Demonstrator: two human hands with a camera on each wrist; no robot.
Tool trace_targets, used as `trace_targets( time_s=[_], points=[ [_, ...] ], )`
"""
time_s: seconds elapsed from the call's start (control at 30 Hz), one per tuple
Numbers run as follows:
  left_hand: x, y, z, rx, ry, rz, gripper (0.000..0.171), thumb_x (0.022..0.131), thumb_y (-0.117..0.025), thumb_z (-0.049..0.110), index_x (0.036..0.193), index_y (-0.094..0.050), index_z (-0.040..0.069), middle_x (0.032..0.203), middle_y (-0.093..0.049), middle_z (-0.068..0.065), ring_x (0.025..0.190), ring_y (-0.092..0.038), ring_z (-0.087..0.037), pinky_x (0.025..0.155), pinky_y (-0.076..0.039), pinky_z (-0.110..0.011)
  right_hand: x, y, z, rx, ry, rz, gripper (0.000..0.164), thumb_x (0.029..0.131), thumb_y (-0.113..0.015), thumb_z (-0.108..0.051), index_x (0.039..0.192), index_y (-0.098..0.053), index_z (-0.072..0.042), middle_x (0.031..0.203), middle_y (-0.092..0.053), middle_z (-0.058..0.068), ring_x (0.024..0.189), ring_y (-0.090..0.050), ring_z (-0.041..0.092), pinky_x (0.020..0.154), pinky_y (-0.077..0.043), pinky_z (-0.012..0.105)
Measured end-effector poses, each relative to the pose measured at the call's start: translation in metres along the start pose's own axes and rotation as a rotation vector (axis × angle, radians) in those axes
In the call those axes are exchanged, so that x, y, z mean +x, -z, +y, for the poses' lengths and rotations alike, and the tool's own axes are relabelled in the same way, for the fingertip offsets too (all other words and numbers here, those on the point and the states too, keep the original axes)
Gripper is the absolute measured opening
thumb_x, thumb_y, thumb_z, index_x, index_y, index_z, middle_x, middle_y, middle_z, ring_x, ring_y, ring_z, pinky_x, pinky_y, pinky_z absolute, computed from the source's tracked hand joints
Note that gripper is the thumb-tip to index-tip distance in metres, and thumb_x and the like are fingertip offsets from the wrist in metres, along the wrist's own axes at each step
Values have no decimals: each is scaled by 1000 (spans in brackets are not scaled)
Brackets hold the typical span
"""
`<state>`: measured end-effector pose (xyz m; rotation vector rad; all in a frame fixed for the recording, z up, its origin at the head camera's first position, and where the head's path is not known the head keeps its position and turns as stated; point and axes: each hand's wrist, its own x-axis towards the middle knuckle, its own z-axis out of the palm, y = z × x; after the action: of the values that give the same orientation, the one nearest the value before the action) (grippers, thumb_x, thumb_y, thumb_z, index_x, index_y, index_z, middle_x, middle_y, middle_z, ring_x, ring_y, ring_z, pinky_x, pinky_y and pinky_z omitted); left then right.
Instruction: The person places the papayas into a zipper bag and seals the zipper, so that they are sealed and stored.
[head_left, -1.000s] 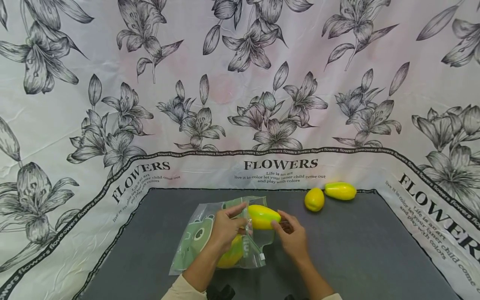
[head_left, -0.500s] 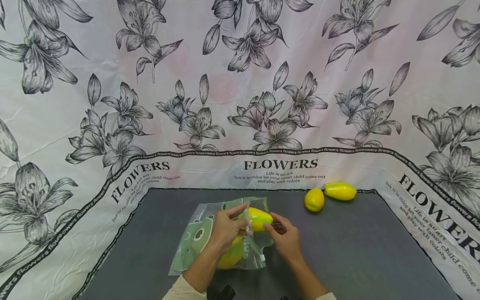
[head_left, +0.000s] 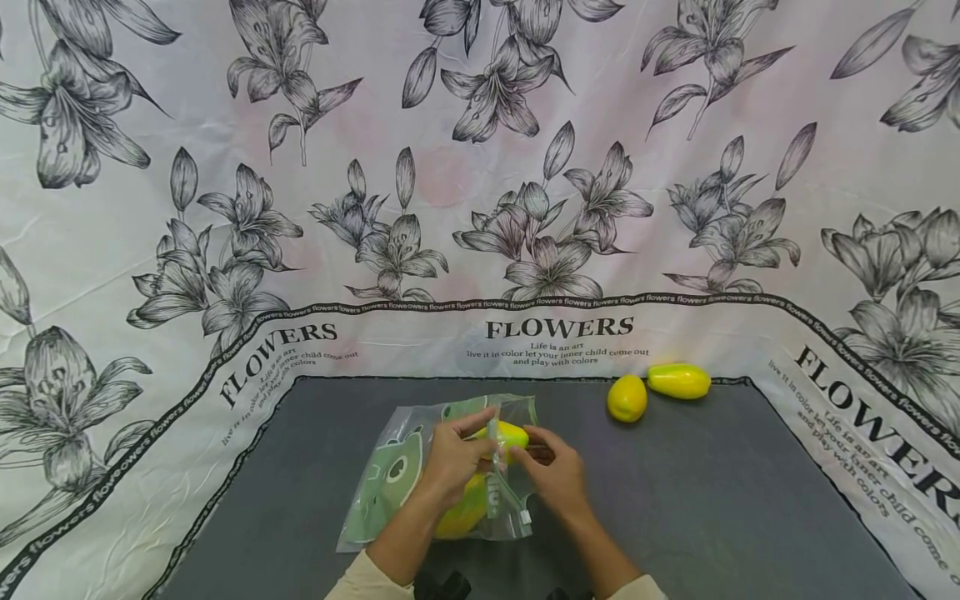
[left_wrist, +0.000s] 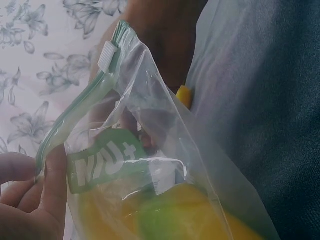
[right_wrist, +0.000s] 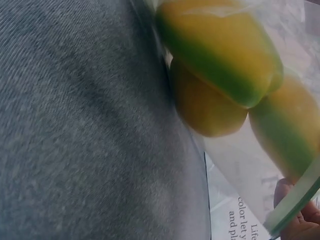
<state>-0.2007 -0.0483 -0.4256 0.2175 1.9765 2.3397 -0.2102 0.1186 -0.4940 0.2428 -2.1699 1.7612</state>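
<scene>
A clear zip bag (head_left: 378, 504) with a green animal print lies tilted at mid-table. My left hand (head_left: 452, 461) pinches the mouth edge of the bag, its fingers (left_wrist: 52, 185) on the green zip strip. In my right hand (head_left: 558, 477), the fingertips hold the end of a yellow-green, papaya-like fruit (head_left: 513, 434), which is mostly inside the bag's mouth. Lower in the bag, another yellow fruit (head_left: 463, 510) shows through the plastic. Two such fruits (right_wrist: 225, 50) press together behind the film in the right wrist view. A white slider (left_wrist: 107, 56) sits on the zip.
Two more yellow fruits stand at the back right of the dark grey table (head_left: 712, 500): a rounded-looking one (head_left: 627, 398) and a longer one (head_left: 679, 381). Behind rises a white cloth (head_left: 450, 333) printed with flowers. Dark objects (head_left: 442, 586) show at the front edge.
My right hand has moved left, pushing the fruit deeper into the bag, so less of it sticks out. The left hand has kept its place on the bag.
</scene>
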Motion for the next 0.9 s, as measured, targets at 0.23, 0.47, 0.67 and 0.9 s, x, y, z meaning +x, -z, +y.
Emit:
trace_targets(
  time_s=[0.23, 0.47, 0.67, 0.9],
  points=[
    [0, 0, 0, -1, -2, -4, 52, 84, -60, -10, 135, -52, -4, 140, -47, -20, 65, -67, -24, 59, -60, -35, 1, -5, -1, -34, 36, -3, 39, 83, -78, -19, 117, -68, -2, 100, -64, 7, 85, -66, 24, 74, -58, 35],
    [0, -1, 2, -6, 4, -7, 51, 85, -59, -10, 135, -54, -3, 140, -47, -19, 70, -68, -30, 60, -60, -35, 4, -8, -4, -36, 14, -57, 40, 84, -77, -27, 118, -68, -7, 99, -68, 4, 88, -66, 21, 76, -58, 36],
    [1, 1, 1, -9, 3, -18, 50, 85, -59, -9, 134, -55, -2, 140, -47, -20, 69, -68, -29, 62, -60, -35, 6, -11, -7, -23, 24, -102, 23, 87, -74, -20, 108, -72, -11, 97, -70, 2, 87, -67, 17, 75, -57, 31],
    [0, 1, 2, -13, 2, -14, 50, 85, -58, -10, 134, -55, -2, 141, -44, -23, 69, -68, -30, 62, -60, -35, 7, -12, -7, -41, 20, -188, 25, 93, -66, -16, 111, -71, 0, 104, -70, 11, 92, -67, 23, 77, -57, 34]
  ],
)
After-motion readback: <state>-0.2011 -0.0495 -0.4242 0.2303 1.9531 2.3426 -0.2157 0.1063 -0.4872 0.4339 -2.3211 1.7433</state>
